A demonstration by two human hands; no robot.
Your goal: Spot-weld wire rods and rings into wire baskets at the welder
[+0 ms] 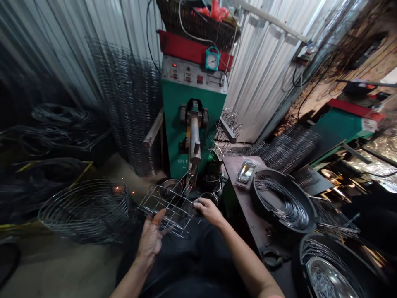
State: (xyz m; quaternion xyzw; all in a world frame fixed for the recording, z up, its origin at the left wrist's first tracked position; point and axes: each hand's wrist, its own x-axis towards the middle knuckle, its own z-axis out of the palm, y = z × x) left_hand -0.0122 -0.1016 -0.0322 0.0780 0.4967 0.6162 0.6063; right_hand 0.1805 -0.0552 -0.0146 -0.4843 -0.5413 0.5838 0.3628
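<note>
A wire rack frame (167,209) lies tilted in front of me, its far end under the electrode arm (194,142) of a green welding machine (192,103). My right hand (208,209) is closed on the frame's right edge. My left hand (151,238) has its fingers stretched against the frame's near side, supporting it. A few sparks (119,189) glow left of the frame.
A round wire basket (87,209) lies on the floor at the left. To the right, a brown table (248,215) carries a phone (245,171) and black tubs of bent wire (283,203). Stacked wire grids (133,103) lean on the wall. Another green machine (344,122) stands at the far right.
</note>
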